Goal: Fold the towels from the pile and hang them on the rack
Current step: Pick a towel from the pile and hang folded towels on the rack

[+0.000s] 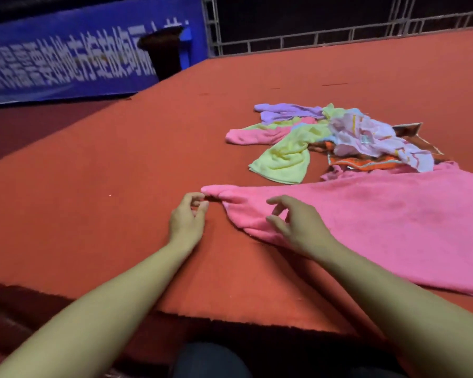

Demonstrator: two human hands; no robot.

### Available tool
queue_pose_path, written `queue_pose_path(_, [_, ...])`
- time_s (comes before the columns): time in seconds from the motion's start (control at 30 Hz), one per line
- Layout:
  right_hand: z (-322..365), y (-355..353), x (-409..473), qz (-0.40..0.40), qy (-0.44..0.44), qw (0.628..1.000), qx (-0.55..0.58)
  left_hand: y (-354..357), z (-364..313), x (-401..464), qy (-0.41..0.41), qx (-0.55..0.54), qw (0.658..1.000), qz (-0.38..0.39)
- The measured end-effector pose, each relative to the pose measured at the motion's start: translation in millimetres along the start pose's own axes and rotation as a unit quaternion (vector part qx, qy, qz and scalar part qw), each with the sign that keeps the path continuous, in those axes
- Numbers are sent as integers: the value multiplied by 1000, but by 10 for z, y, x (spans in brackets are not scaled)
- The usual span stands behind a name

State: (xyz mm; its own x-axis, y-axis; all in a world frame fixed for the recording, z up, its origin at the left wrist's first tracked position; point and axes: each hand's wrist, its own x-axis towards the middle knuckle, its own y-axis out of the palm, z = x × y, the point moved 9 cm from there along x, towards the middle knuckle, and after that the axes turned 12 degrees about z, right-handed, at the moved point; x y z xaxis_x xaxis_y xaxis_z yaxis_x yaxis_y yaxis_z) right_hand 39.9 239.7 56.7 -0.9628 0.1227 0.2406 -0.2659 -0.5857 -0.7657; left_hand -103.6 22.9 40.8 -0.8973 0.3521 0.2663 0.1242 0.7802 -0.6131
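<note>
A large pink towel [372, 214] lies spread on the red table [115, 165], reaching off to the right. My left hand [187, 216] is at the towel's left corner, thumb and fingertips curled together and seeming to pinch the tip. My right hand [292, 222] rests on the towel's near left edge just beside it, with fingers loosely bent and the thumb on the cloth. Behind the pink towel lies the pile of towels [325, 137]: purple, pink, yellow-green, white patterned and orange-brown ones, crumpled together. No rack is in view.
The table's near edge [230, 320] runs just in front of my legs. A blue banner [66, 58] and a dark stand [163, 50] are beyond the far left corner. A metal railing [311, 36] runs behind the table.
</note>
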Motion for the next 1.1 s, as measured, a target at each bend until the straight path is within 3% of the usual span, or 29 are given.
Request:
queue_pose_path(0.27, [239, 389, 1117, 17, -30, 999, -24, 18, 299, 167, -15, -99, 991, -89])
queue_pose_path(0.37, [280, 536, 1496, 35, -38, 997, -61, 29, 374, 210, -31, -138, 987, -82])
queue_pose_path(0.57, [103, 1015, 1972, 191, 47, 968, -154, 20, 472, 240, -30, -173, 980, -92])
queue_pose_path(0.67, [251, 929, 2052, 187, 12, 981, -53, 31, 468, 232, -29, -177, 980, -91])
queue_pose_path(0.77, [496, 340, 2117, 68, -42, 979, 187, 37, 453, 222, -26, -184, 978, -97])
queue_pose_path(0.83, [490, -2, 2162, -12, -39, 970, 238, 30, 436, 212, -23, -177, 979, -100])
queue_pose_path(0.87, [448, -72, 2186, -21, -24, 976, 216, 34, 434, 207, -23, -175, 979, -98])
queue_pose_path(1.0, [-43, 132, 2205, 70, 95, 992, 40, 76, 464, 221, -29, -172, 981, -82])
queue_pose_path(1.1, [-132, 120, 2013, 39, 106, 993, -31, 100, 458, 244, -30, -161, 984, -72])
